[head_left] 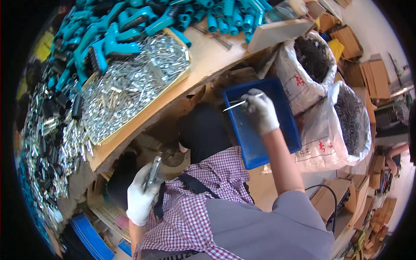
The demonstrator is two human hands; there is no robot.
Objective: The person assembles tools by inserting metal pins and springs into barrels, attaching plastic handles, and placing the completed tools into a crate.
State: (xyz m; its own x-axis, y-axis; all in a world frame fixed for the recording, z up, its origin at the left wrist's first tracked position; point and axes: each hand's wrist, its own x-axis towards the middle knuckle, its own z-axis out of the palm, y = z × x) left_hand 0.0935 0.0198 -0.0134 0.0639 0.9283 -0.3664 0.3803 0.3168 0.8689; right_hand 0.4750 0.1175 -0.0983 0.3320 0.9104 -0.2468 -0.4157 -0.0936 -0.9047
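Note:
My left hand (143, 195), in a white glove, is closed around a shiny metal cylinder-like part (154, 170) that points upward from the fingers. Its exact kind cannot be made out. Over the blue plastic bin (251, 149) is my right hand (261, 110), also gloved. Its fingers grip a thin, pale straight rod (234, 106), whose tip points left past the bin's rim. Apart from each other, the two hands are on either side of my checked apron (225, 171).
A wooden bench (216, 65) at the upper left bears a heap of small metal pieces (125, 95) and many teal and black tool housings (117, 39). Two white sacks (310, 149) of dark, curly material stand right of the bin. Cardboard boxes (375, 78) lie farther right.

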